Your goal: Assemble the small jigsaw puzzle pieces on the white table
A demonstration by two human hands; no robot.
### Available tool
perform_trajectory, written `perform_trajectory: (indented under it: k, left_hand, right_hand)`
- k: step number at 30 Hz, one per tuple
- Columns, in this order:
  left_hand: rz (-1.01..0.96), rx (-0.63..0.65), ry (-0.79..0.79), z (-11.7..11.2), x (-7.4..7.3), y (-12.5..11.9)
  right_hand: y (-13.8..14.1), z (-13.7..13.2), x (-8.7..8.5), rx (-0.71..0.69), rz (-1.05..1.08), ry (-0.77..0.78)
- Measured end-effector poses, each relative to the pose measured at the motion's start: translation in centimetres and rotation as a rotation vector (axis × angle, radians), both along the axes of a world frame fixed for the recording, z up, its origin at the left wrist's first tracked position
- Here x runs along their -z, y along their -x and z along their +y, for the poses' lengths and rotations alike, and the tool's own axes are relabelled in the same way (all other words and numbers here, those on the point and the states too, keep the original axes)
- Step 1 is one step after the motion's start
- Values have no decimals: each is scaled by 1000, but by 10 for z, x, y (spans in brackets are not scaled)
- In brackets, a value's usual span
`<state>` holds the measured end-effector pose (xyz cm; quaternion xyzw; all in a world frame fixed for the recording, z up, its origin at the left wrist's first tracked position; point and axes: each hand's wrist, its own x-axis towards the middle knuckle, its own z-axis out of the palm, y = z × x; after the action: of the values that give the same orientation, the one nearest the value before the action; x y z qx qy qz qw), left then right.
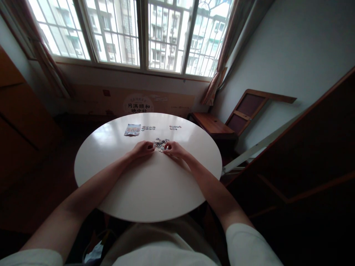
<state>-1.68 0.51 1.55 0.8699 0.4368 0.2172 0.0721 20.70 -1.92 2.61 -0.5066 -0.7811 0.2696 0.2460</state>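
A small heap of jigsaw puzzle pieces (160,142) lies on the white round table (149,184). My left hand (142,148) rests at the heap's left edge, its fingers curled in; whatever they hold, if anything, is hidden. At the right edge, my right hand (174,149) is closed in a pinch, with thumb and fingertips on a puzzle piece among the others. Beyond the heap, puzzle pieces in short rows (149,128) sit beside a small printed picture sheet (132,130). Farther right is another small group of puzzle pieces (175,128).
A wooden stool or chair seat (212,123) stands beyond the table's right side, near a leaning brown-framed panel (244,109). Dark wooden furniture (299,166) rises close on the right. Barred windows (141,37) and curtains line the far wall.
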Motion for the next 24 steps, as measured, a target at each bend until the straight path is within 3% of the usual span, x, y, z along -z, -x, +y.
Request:
perform_trajectory:
  k: [15,24]
  left_hand:
    - [3,5,10,-1,-2,0]
    - [-14,12,9,-3,-3,0]
  right_hand:
    - [-3,6,6,-27,-34,-49]
    - [-1,-1,-2,8,-105,-78]
